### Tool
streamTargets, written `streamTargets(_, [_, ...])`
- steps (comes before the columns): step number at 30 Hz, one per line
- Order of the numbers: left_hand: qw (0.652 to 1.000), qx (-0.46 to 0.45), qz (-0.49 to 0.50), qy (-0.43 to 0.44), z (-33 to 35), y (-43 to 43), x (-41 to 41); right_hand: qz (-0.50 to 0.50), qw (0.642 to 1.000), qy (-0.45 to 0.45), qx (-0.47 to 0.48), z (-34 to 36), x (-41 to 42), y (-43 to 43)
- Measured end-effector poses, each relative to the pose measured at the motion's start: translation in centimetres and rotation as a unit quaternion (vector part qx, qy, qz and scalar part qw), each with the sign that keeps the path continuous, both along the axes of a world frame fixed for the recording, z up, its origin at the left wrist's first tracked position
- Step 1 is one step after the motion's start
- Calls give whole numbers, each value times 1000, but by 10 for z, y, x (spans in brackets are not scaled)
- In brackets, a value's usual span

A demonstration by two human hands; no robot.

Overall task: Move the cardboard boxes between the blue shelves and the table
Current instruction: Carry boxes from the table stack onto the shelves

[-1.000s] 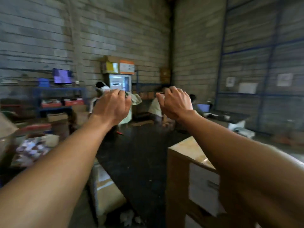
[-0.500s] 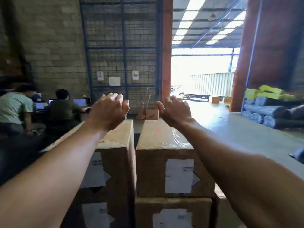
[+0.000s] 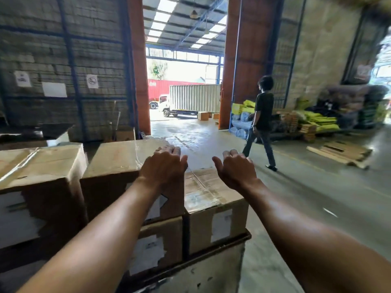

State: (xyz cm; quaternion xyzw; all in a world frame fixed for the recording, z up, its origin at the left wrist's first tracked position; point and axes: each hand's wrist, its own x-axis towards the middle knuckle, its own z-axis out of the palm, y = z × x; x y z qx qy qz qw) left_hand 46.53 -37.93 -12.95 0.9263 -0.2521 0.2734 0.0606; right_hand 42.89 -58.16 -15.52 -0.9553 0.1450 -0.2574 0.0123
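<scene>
Left hand (image 3: 164,166): fingers curled loosely downward, thumb out to the side, grasping nothing. Its fingertips (image 3: 169,149) lie at the far right corner of the tall box (image 3: 124,159); whether they touch the top cannot be told. Right hand (image 3: 236,168): fingers bent the same way, thumb out to the left, palm down, empty, held in the air above the far right part of the low box (image 3: 203,191). The two hands are side by side with a gap between them. Both forearms are bare and reach forward from the bottom corners of the view.

Boxes: brown cardboard, taped tops, white labels on the near faces. The tall box sits on top of a lower box (image 3: 160,244). The low box stands just right of that stack, at the right end of the pallet (image 3: 211,252), flush with its near edge. A left box (image 3: 40,166) stands beside the tall box, a narrow gap between them, its top at about the same height.

Surroundings: concrete floor (image 3: 317,187) to the right. A person in dark clothes (image 3: 262,119) walks well beyond the right hand. An open doorway behind shows a truck (image 3: 190,100). Yellow bundles (image 3: 317,121) are stacked by the right wall. Flattened cardboard (image 3: 340,153) lies on the floor near them.
</scene>
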Motion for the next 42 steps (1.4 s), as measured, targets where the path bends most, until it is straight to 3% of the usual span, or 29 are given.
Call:
streamTargets(9, [999, 4, -34, 39, -51, -86, 30, 26, 998, 50, 0, -43, 21, -85])
streamTargets(15, [990, 1, 32, 140, -115, -139, 52, 86, 990, 111, 20, -106, 67, -145])
streamTargets(19, [966, -13, 104, 238, -165, -155, 72, 135, 978, 152, 43, -143, 92, -169])
streamTargets(24, [945, -42, 158, 285, -213, -150, 89, 180, 963, 178, 88, -189, 114, -181])
streamTargets(26, [943, -68, 165, 282, -230, -151, 88, 181, 964, 180, 73, -206, 115, -183])
streamTargets(29, [953, -108, 173, 224, -249, -153, 81, 203, 970, 112, 68, -228, 109, -189])
streamTargets(35, [970, 11, 188, 155, -264, -157, 82, 223, 971, 89, 13, -243, 106, -201])
streamTargets(42, [965, -83, 203, 146, -277, -159, 82, 225, 972, 54, -30, -258, 110, -204])
